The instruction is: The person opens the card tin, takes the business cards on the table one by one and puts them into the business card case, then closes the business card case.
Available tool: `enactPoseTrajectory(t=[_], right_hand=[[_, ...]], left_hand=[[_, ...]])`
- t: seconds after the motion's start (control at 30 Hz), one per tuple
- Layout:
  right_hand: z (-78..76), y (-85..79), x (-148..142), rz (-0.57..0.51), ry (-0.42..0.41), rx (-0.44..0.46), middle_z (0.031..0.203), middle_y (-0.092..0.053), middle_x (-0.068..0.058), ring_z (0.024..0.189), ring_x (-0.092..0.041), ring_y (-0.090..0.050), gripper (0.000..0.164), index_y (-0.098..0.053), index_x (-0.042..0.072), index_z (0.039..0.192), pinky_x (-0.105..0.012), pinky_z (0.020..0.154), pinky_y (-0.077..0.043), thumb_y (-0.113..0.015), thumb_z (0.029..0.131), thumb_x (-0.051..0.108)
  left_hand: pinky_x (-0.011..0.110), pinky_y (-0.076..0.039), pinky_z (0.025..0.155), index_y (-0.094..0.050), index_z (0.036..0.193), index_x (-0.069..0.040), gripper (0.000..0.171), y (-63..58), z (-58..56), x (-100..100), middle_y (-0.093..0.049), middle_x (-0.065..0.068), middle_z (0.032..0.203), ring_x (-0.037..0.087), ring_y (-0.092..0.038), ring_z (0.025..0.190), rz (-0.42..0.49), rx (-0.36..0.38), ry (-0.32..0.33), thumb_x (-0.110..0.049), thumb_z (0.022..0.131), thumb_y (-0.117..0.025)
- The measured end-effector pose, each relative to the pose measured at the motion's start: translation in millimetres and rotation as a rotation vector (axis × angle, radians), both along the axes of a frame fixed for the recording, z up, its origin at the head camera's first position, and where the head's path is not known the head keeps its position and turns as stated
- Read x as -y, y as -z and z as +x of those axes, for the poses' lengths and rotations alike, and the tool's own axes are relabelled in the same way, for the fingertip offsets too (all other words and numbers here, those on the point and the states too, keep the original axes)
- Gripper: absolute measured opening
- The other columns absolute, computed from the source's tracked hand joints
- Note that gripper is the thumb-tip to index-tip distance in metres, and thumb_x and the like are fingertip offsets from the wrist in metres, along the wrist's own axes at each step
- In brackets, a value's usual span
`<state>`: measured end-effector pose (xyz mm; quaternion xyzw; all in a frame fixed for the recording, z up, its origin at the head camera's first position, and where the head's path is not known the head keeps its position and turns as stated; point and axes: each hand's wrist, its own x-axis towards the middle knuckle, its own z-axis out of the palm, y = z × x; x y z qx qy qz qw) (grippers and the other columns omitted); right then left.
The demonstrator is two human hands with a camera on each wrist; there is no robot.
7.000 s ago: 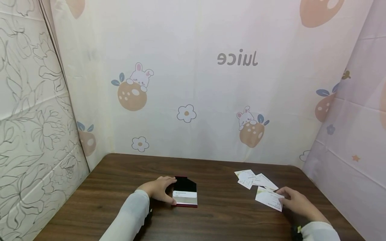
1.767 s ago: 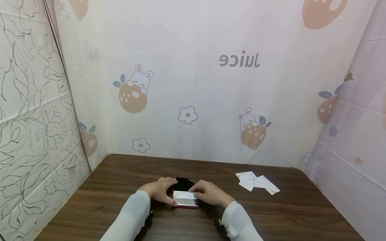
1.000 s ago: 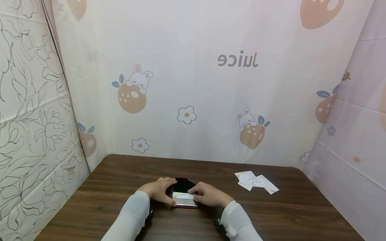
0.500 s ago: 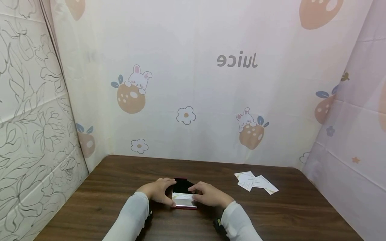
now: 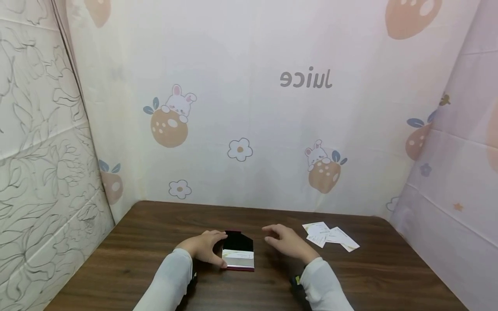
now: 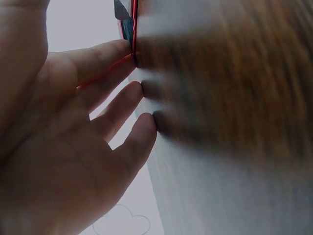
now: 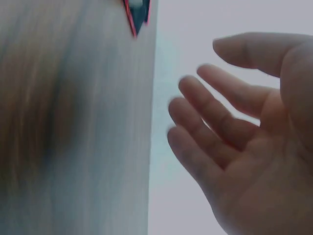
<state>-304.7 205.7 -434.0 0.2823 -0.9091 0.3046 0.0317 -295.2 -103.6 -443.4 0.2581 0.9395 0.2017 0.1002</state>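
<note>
A flat card case [image 5: 238, 242], black inside with a red edge and a silvery lower part, lies unfolded on the table in the head view. A white business card [image 5: 237, 254] sits across its middle. My left hand [image 5: 204, 248] holds the case by its left side, thumb at the near corner and fingers at the far one. In the left wrist view other fingertips of that hand touch the table beside the case [image 6: 128, 30]. To the right of the case, my right hand [image 5: 289, 243] hovers with loosely bent fingers; in the right wrist view nothing is in it.
Several white business cards [image 5: 342, 238] lie overlapping at the right rear of the brown wooden table [image 5: 175, 216]. A printed curtain [image 5: 241, 108] hangs behind the table, and more curtains stand at both sides.
My right hand brought a card from the right to the case, let go of it there, and has now drawn back to the right. My left hand has stayed at the case.
</note>
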Motion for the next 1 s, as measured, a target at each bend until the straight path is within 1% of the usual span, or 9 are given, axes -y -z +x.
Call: enactPoseTrajectory(t=[0.1, 0.2, 0.33, 0.43, 0.53, 0.63, 0.77, 0.87, 1.0], right_hand=[[-4.9, -1.7, -17.0, -0.012, 0.123, -0.050, 0.113, -0.067, -0.010, 0.099, -0.023, -0.063, 0.032, -0.065, 0.002, 0.127, -0.044, 0.085, -0.052, -0.065, 0.097, 0.014], [-10.6, -4.6, -35.4, -0.021, 0.214, -0.080, 0.109, -0.069, -0.014, 0.097, -0.027, -0.066, 0.034, -0.064, -0.003, 0.126, -0.047, 0.084, -0.053, -0.067, 0.095, 0.012], [-17.1, -9.6, -59.4, 0.017, 0.303, -0.100, 0.109, -0.068, -0.020, 0.098, -0.034, -0.066, 0.041, -0.062, -0.008, 0.126, -0.050, 0.084, -0.052, -0.068, 0.094, 0.017], [-22.4, -12.2, -74.6, 0.056, 0.360, -0.081, 0.112, -0.067, -0.025, 0.100, -0.039, -0.064, 0.046, -0.060, -0.009, 0.127, -0.053, 0.084, -0.051, -0.068, 0.094, 0.022], [-29.3, -12.1, -87.3, 0.089, 0.404, -0.067, 0.118, -0.063, -0.030, 0.104, -0.045, -0.062, 0.052, -0.058, -0.012, 0.128, -0.056, 0.086, -0.050, -0.069, 0.093, 0.025], [-36.2, -11.0, -98.0, 0.121, 0.438, -0.079, 0.124, -0.059, -0.034, 0.112, -0.052, -0.057, 0.056, -0.056, -0.015, 0.128, -0.059, 0.092, -0.047, -0.071, 0.092, 0.026], [-43.4, -12.4, -108.0, 0.178, 0.465, -0.091, 0.125, -0.058, -0.036, 0.115, -0.058, -0.051, 0.063, -0.055, -0.016, 0.128, -0.064, 0.095, -0.043, -0.075, 0.088, 0.028], [-49.9, -12.8, -114.1, 0.245, 0.487, -0.055, 0.124, -0.057, -0.038, 0.113, -0.060, -0.050, 0.071, -0.054, -0.014, 0.131, -0.066, 0.093, -0.043, -0.077, 0.087, 0.036], [-60.4, -11.0, -122.6, 0.326, 0.522, 0.054, 0.119, -0.058, -0.038, 0.108, -0.058, -0.053, 0.080, -0.053, -0.015, 0.130, -0.065, 0.088, -0.046, -0.075, 0.085, 0.048]], left_hand=[[0.057, -0.038, 0.105, -0.047, 0.149, -0.008, 0.091, -0.7, -0.1, -1.0, -0.045, 0.010, 0.150, 0.035, -0.037, 0.139, 0.002, 0.000, 0.001, -0.046, 0.075, -0.084], [0.057, -0.038, 0.105, -0.047, 0.149, -0.008, 0.092, -2.2, 0.0, -1.6, -0.045, 0.010, 0.150, 0.035, -0.037, 0.139, 0.001, 0.005, -0.008, -0.045, 0.074, -0.084], [0.058, -0.038, 0.105, -0.046, 0.149, -0.008, 0.091, -3.5, 0.6, -1.9, -0.045, 0.010, 0.150, 0.035, -0.037, 0.139, 0.004, 0.008, -0.012, -0.044, 0.075, -0.084], [0.058, -0.038, 0.105, -0.047, 0.148, -0.007, 0.090, -3.0, 0.8, -1.7, -0.045, 0.011, 0.150, 0.035, -0.037, 0.139, 0.007, 0.007, -0.003, -0.044, 0.075, -0.084], [0.057, -0.037, 0.106, -0.047, 0.148, -0.007, 0.090, -1.3, 0.5, -1.3, -0.045, 0.011, 0.150, 0.035, -0.037, 0.138, 0.008, 0.005, 0.002, -0.044, 0.075, -0.085], [0.057, -0.037, 0.106, -0.047, 0.148, -0.007, 0.090, 0.2, -0.1, -1.0, -0.045, 0.011, 0.150, 0.035, -0.037, 0.138, 0.007, 0.006, 0.001, -0.044, 0.075, -0.085], [0.056, -0.037, 0.107, -0.047, 0.148, -0.008, 0.090, 0.0, -1.1, -1.0, -0.044, 0.010, 0.151, 0.034, -0.037, 0.138, 0.002, 0.008, -0.004, -0.044, 0.075, -0.084], [0.055, -0.037, 0.107, -0.047, 0.149, -0.008, 0.091, -0.9, -0.9, -1.2, -0.044, 0.010, 0.151, 0.033, -0.037, 0.138, 0.002, 0.008, -0.004, -0.044, 0.075, -0.084], [0.056, -0.037, 0.107, -0.046, 0.149, -0.008, 0.091, -2.1, -0.1, -1.6, -0.044, 0.010, 0.151, 0.034, -0.036, 0.139, 0.002, 0.011, -0.003, -0.044, 0.075, -0.085]])
